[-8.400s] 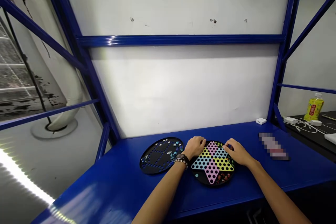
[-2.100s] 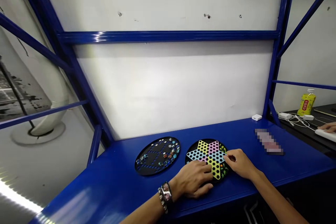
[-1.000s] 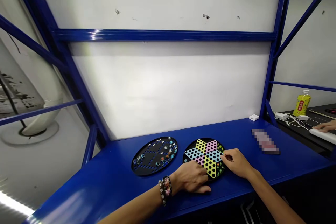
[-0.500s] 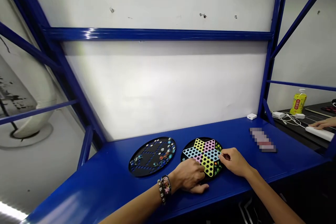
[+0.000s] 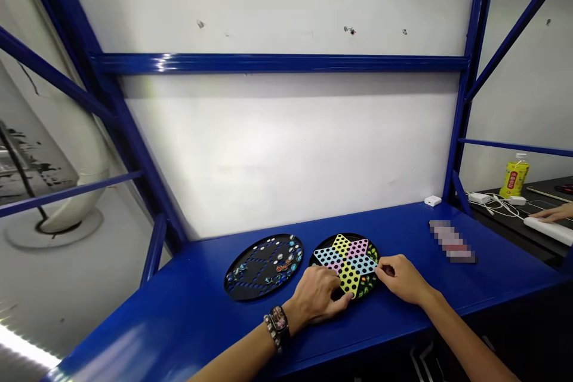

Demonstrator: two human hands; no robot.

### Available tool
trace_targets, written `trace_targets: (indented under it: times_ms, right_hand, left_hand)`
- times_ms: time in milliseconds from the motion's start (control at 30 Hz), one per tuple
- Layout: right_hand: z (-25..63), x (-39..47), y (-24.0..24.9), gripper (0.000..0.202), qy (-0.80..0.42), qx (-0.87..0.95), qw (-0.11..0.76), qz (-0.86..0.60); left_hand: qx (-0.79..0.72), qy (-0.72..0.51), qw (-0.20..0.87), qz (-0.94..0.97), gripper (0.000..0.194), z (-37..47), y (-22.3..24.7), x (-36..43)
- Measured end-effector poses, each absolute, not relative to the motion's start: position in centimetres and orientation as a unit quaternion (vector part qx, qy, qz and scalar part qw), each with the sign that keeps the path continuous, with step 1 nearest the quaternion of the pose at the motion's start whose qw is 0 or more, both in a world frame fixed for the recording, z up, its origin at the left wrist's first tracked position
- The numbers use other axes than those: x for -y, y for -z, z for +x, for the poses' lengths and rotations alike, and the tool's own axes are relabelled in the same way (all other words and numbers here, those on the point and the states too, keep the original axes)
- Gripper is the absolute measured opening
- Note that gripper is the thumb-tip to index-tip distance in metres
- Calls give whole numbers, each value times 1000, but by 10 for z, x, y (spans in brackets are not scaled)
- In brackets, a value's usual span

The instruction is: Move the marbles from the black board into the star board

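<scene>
A star-shaped Chinese checkers board (image 5: pixel 347 270) in yellow, pink and blue, dotted with round holes, lies on a black round tray (image 5: pixel 313 261). Green and yellow marbles (image 5: pixel 369 282) show at the tray's right side, beside the star. My left hand (image 5: pixel 319 293), with a watch and a beaded bracelet at the wrist, is bent over the star's lower left; its thumb is at the lower yellow point. Some of its fingertips are hidden. With a pinch of thumb and fingers, my right hand (image 5: pixel 400 276) holds the blue point on the right.
Left of the star, a second black round tray (image 5: pixel 250 292) carries marbles of several colours. A blurred flat object (image 5: pixel 452 242) and a white charger (image 5: pixel 433 200) lie on the blue table (image 5: pixel 179 304). Another person's hand (image 5: pixel 555 213), cables and a yellow bottle (image 5: pixel 514 178) are at far right.
The star has turned slightly clockwise on the tray. My left thumb has come up to its lower yellow point; my right hand keeps its pinch. The view has shifted a little.
</scene>
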State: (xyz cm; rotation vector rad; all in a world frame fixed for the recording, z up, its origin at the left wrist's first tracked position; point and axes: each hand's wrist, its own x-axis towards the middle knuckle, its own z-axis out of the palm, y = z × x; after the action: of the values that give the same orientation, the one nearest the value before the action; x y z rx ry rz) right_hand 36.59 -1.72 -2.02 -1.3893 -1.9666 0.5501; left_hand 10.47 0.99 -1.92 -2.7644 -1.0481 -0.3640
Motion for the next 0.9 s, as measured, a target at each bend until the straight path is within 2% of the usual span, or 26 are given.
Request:
trace_targets:
  times_ms: [267,333,400,500,600,767,900]
  right_hand:
    - [366,20,17,35,-221,753,313,-535]
    - [366,20,17,35,-227,752,308,-537]
    - [365,21,17,35,-230,750,304,-540]
    - [365,21,17,34,-233,748,301,-544]
    - [365,21,18,34,-234,748,300,-543]
    - [366,21,19,33,-229,748,300,-546]
    - [366,21,19,33,-228,748,303,-544]
  left_hand:
    - [407,253,-132,-868,50,101,19,-18]
    - [445,287,-141,-837,49,92,13,-23]
    - [501,303,-105,-804,47,76,2,-26]
    - [569,260,-59,-778,42,51,-17,-16]
    - [575,164,-54,-800,37,41,-25,10]
    - [559,41,-28,-828,44,65,-9,48]
    - [549,-7,-8,-836,36,76,-3,46]
